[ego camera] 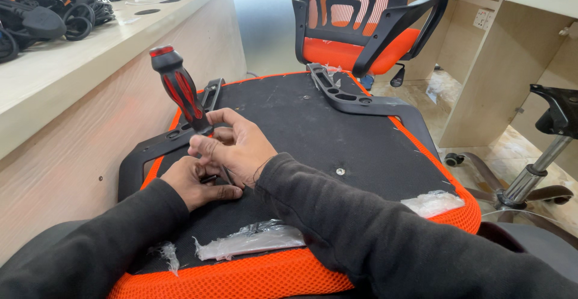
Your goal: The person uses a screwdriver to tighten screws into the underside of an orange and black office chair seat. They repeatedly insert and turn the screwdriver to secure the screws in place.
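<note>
- Black sleeves cross the near edge of the upturned seat base [337, 124], an orange-rimmed chair cushion lying underside up with black fabric showing.
- Scraps of clear plastic wrap [253, 240] lie along that near edge, another scrap at the near right corner.
- Right hand [235, 148] grips the shaft of the screwdriver [179, 86] just below its red-and-black handle, fingers curled round it; the tool stands tilted near the seat's left edge.
- Left hand [195, 184] sits just beneath, fingers pinched at the tip; what they pinch is hidden, probably a screw.
- Left armrest bracket [165, 142] lies along the left edge; right armrest bracket [361, 97] runs along the far right edge.
- Judged step: seating the tip on a fastener at the left bracket. Next, the blade needs to stay square in the screw head while the handle turns.
</note>
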